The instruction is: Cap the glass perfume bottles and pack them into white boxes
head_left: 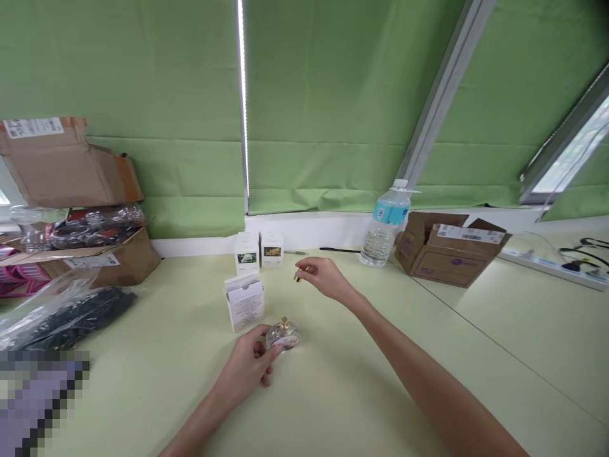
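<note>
A round clear glass perfume bottle [282, 338] with a gold neck stands upright on the pale green table. My left hand [248, 360] grips its left side between thumb and fingers. Above and right of the bottle, my right hand [323, 277] is raised, pinching a small gold cap [297, 277] in its fingertips, apart from the bottle. Just behind my left hand stands a white carton [244, 302] with its top flap up.
Two small white boxes with flower pictures, a left one [247, 254] and a right one [272, 251], stand near the wall. A water bottle [384, 225] and an open cardboard box [451, 254] are at right. Stacked cartons [71, 171] and a plastic-wrapped dark bundle [80, 317] occupy the left.
</note>
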Motion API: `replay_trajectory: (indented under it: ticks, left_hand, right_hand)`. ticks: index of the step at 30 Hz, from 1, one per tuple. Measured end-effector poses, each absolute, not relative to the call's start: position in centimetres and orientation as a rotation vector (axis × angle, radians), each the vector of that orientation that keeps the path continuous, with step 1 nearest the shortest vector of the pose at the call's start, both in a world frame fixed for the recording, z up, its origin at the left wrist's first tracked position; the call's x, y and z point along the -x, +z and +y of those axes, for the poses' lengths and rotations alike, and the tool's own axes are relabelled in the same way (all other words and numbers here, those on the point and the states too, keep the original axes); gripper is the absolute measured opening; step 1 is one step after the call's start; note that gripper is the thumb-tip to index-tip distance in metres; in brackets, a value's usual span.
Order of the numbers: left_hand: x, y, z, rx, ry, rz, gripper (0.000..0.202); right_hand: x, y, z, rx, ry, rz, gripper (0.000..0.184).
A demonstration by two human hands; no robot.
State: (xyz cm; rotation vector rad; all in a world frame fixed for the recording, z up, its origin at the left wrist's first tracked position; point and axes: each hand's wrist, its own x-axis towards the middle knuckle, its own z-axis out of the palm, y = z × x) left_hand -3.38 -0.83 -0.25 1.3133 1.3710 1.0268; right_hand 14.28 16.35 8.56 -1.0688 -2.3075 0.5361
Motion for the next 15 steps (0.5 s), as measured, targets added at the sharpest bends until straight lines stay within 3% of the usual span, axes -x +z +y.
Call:
replay_trajectory:
  ticks: [7, 15]
  left_hand:
    - [3.3, 0.1, -1.0, -1.305, 1.035, 1.395, 0.043]
    - [3.3, -0.1, -0.9, -1.316, 1.049, 1.369, 0.042]
  right_hand:
    - [-14.2, 13.4, 8.8, 0.650, 0.678, -2.470, 0.020]
    - [-13.5, 12.8, 7.1, 0.568, 0.477, -2.730, 0.014]
